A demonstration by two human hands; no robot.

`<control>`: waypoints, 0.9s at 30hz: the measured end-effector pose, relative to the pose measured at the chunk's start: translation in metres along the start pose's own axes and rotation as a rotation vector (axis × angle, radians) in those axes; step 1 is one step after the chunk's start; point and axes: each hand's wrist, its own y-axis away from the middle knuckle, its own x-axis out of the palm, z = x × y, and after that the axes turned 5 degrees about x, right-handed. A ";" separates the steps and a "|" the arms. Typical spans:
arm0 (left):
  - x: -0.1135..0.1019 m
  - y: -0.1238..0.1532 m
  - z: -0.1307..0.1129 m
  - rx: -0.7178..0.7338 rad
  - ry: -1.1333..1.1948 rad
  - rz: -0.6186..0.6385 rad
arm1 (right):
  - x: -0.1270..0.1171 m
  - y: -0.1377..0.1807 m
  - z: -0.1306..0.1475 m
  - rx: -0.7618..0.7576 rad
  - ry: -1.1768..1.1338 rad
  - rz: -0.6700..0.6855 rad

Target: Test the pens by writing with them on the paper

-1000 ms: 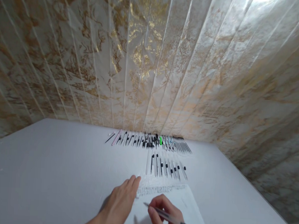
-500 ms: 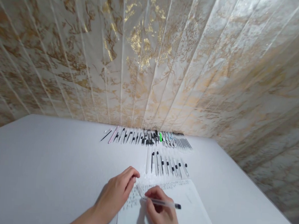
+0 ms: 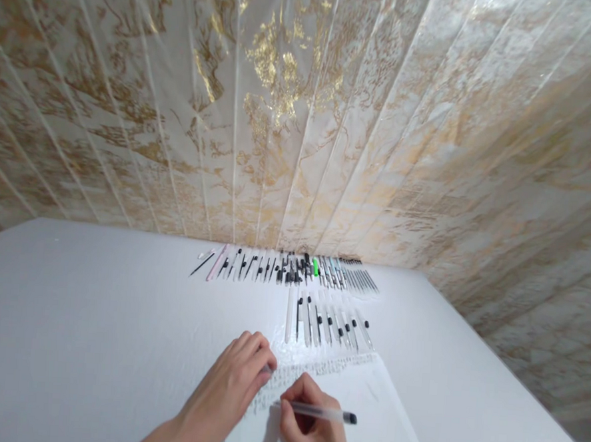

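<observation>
My right hand (image 3: 316, 422) grips a clear-barrelled pen (image 3: 331, 414) with a black end, its writing end pointing left over the paper. Under both hands lies a white sheet of paper (image 3: 378, 413), with rows of small dark handwriting along its top and left side. Resting at the sheet's upper left edge, my left hand (image 3: 238, 377) has its fingers curled. A small clear piece that looks like the pen's cap (image 3: 268, 369) shows between those fingers, mostly hidden.
Beyond the paper, several clear pens with black caps (image 3: 329, 322) lie in a row. Farther back stretches a longer row of pens and refills (image 3: 262, 267), including a green-marked one (image 3: 315, 267) and a pink one (image 3: 217, 263). A patterned curtain (image 3: 280, 147) hangs behind the white table (image 3: 94, 315).
The clear cap piece, near the pen's tip before, is now in my left fingers. My right hand has moved slightly left with the pen, whose tip is now bare. The view has shifted a little.
</observation>
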 end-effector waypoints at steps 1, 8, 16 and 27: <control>0.000 0.000 0.000 -0.018 0.006 -0.007 | 0.000 0.000 0.000 0.004 0.002 0.008; -0.003 -0.001 0.000 -0.035 0.075 -0.059 | -0.001 -0.001 0.003 -0.012 0.030 0.021; -0.004 0.003 -0.002 -0.030 0.107 -0.154 | -0.001 0.000 0.001 0.015 0.025 0.039; -0.001 0.006 -0.008 -0.032 0.090 -0.183 | -0.002 0.001 0.001 0.028 0.025 0.058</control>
